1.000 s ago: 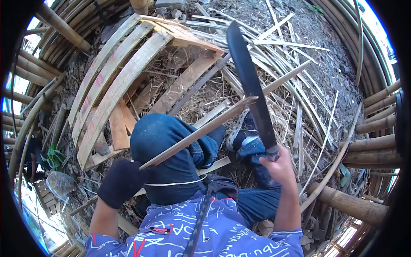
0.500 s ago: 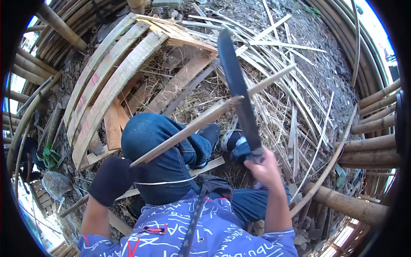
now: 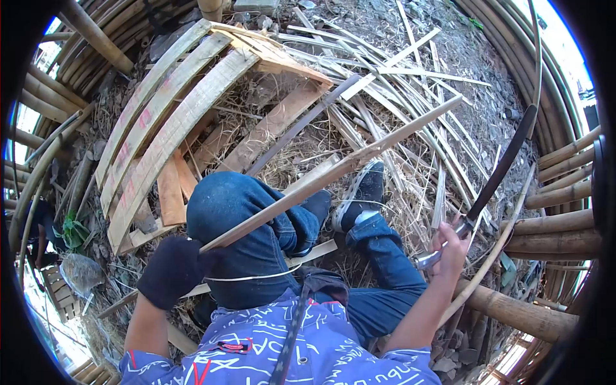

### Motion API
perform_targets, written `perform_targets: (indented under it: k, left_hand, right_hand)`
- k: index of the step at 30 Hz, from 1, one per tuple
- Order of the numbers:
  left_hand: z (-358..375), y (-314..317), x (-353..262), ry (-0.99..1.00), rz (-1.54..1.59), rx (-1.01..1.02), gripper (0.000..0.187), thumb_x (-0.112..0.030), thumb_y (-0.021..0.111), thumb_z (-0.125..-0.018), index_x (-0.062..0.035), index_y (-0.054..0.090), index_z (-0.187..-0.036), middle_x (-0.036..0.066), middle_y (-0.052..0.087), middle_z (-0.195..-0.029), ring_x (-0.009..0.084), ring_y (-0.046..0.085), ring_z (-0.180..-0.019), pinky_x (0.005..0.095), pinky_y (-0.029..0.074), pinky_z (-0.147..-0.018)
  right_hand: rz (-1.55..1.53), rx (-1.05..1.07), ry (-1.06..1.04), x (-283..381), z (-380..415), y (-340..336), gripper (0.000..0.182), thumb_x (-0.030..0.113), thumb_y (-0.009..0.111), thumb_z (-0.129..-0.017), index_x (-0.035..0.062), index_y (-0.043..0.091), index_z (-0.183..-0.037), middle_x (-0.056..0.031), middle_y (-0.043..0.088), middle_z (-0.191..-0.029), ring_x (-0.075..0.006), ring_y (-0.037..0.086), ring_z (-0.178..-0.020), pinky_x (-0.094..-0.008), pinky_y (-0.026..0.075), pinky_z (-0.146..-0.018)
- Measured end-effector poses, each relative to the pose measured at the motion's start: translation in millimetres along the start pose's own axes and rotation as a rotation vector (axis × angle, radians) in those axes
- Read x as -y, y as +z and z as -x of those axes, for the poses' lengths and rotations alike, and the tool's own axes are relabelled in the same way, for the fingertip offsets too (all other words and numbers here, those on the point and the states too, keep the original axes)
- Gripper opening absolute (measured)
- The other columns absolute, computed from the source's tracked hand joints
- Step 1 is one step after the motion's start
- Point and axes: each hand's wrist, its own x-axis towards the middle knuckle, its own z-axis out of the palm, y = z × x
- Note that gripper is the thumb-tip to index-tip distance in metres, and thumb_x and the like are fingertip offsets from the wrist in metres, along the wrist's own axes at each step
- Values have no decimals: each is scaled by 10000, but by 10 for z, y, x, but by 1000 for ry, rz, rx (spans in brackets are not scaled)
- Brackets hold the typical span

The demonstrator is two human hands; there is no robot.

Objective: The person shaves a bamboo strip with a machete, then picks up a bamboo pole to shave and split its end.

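Note:
My left hand (image 3: 170, 271), in a black glove, is closed round the lower end of a long bamboo strip (image 3: 308, 187). The strip slants up to the right over my bent knee, and a partly split piece shows along its middle. My bare right hand (image 3: 447, 249) grips the metal handle of a long machete (image 3: 500, 170). The dark blade points up and to the right, apart from the strip. A thin pale band (image 3: 253, 278) lies across my left thigh.
A wooden slatted crate (image 3: 173, 138) lies at the upper left. Loose bamboo strips (image 3: 410, 109) are scattered ahead on the ground. Thick bamboo poles (image 3: 520, 311) stand at the right. My shoe (image 3: 360, 199) is in the middle, near wood shavings.
My right hand has moved right and swung the machete away from the strip. The strip's far end has shifted slightly right, and my right leg and shoe now show more fully.

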Motion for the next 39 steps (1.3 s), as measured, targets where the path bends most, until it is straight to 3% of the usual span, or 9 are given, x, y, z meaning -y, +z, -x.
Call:
perform_targets:
  k: [2, 4, 5, 7, 17, 21, 25, 33, 39]
  left_hand:
    - [-14, -1, 9, 25, -1, 21, 370, -311, 631, -801, -6, 613, -593, 201, 568, -578, 367, 580, -548, 446, 451, -526]
    - [18, 13, 9, -2, 4, 44, 364, -310, 630, -802, -11, 615, -596, 199, 565, -573, 367, 578, -546, 445, 450, -524]
    - [47, 0, -16, 1, 2, 51, 364, -310, 630, -802, -11, 615, -596, 199, 565, -573, 367, 578, -546, 445, 450, -524]
    - [56, -61, -56, 3, -16, -27, 349, -299, 627, -803, -16, 614, -598, 200, 564, -573, 368, 577, -545, 443, 448, -523]
    - [39, 78, 84, 29, 21, 20, 324, -304, 625, -802, -39, 621, -615, 177, 575, -587, 351, 587, -567, 433, 448, -523]
    - [42, -10, 79, 41, 5, 49, 242, -256, 623, -800, -31, 647, -714, 180, 576, -605, 341, 585, -553, 405, 442, -509]
    - [18, -116, 116, 237, -115, -8, 283, -312, 613, -802, -62, 627, -671, 146, 581, -578, 317, 607, -566, 407, 471, -521]
    - [-126, -176, -100, 355, -48, 111, 188, -287, 608, -811, -118, 684, -779, 113, 606, -625, 283, 618, -592, 378, 475, -534]
    - [-140, -216, -188, 206, 73, 155, 168, -251, 619, -809, -137, 712, -890, 116, 653, -716, 276, 636, -646, 361, 493, -599]
  right_hand:
    - [126, 8, -102, -109, 41, 24, 266, 9, 581, -805, 61, 420, -1010, -7, 465, -601, -99, 446, -425, -243, 364, -363]
    - [677, 204, 11, -230, 232, 108, 237, 61, 611, -762, 14, 510, -972, -40, 532, -644, -130, 477, -476, -283, 407, -444]
    - [852, 518, -335, -276, 421, 264, 332, 67, 632, -722, -16, 551, -1033, -62, 566, -680, -138, 505, -565, -292, 432, -532]
    - [671, 692, -93, -373, 557, 381, 390, 18, 633, -706, -12, 544, -1084, -35, 555, -711, -96, 484, -650, -262, 424, -604]
    - [436, 611, 45, -184, 647, 6, 379, -81, 660, -690, 9, 555, -1042, 26, 529, -696, -23, 455, -601, -207, 364, -523]
    - [336, 657, 285, -274, 780, 27, 429, -96, 677, -675, 28, 516, -1052, 8, 502, -565, -69, 462, -425, -232, 347, -387]
    - [136, 789, 437, -565, 791, -130, 387, -101, 686, -648, 65, 450, -906, -14, 489, -558, -98, 458, -407, -251, 344, -375]
    - [-262, 963, 583, -816, 802, -115, 424, -98, 670, -666, 93, 398, -929, -45, 444, -534, -128, 431, -399, -278, 322, -374]
    - [-448, 1131, 613, -1071, 723, 78, 390, -84, 655, -680, 91, 358, -862, -49, 419, -514, -115, 375, -380, -273, 287, -355]
